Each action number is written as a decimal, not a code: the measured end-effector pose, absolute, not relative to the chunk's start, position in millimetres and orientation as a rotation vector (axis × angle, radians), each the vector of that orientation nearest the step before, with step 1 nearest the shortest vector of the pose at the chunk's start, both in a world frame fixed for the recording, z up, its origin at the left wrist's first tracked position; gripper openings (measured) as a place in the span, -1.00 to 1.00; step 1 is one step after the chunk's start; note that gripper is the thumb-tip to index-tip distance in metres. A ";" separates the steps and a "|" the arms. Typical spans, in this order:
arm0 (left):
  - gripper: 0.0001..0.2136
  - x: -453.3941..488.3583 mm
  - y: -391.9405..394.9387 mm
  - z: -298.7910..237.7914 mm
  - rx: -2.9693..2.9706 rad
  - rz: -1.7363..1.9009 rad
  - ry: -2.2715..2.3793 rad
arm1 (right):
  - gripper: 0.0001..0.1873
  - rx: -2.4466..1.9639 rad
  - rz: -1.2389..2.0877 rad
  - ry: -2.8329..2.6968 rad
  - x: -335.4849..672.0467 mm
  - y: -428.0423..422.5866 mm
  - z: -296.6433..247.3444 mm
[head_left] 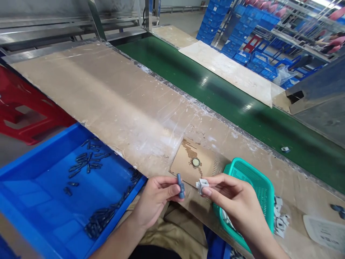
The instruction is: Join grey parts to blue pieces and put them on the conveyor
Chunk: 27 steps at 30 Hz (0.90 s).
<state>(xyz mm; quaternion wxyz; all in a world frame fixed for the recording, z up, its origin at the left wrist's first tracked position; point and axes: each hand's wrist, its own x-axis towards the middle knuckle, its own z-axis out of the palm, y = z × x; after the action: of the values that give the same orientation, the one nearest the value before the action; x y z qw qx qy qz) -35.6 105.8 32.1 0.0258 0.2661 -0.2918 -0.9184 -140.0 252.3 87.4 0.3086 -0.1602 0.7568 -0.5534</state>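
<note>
My left hand [155, 198] pinches a small grey-blue plastic pin [180, 186], held upright at the table's near edge. My right hand [237, 201] holds a small white square plastic piece [202, 185] between thumb and fingers. Pin and white piece are a few centimetres apart, not touching. Under my left arm is a blue bin [32, 201] with several more grey-blue pins [86, 160] scattered in it. Beneath my right hand stands a teal mesh basket [258, 183]. Several white pieces [280, 217] lie on the table to its right.
The brown worktable [107, 97] has a round metal fitting [196, 162] set in it just beyond my hands. A green conveyor belt [215, 93] runs along its far side, with one small white piece [285, 149] on it. Red stool [24, 108] at left, stacked blue crates [242, 32] behind.
</note>
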 end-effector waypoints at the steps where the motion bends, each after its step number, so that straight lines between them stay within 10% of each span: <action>1: -0.78 -39.6 110.3 34.1 0.798 -2.849 -0.919 | -0.84 -0.451 -1.461 2.022 -137.1 253.0 89.1; 27: -0.84 -63.0 110.5 26.0 0.672 -2.100 -1.918 | -0.76 -0.537 -1.253 2.393 -215.5 255.9 66.7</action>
<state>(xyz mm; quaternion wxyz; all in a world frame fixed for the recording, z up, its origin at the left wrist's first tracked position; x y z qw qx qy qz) -63.0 110.5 26.0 0.1094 0.2286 -0.6522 -0.7144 -215.5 255.9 66.7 0.1924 -0.1914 0.8526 -0.4465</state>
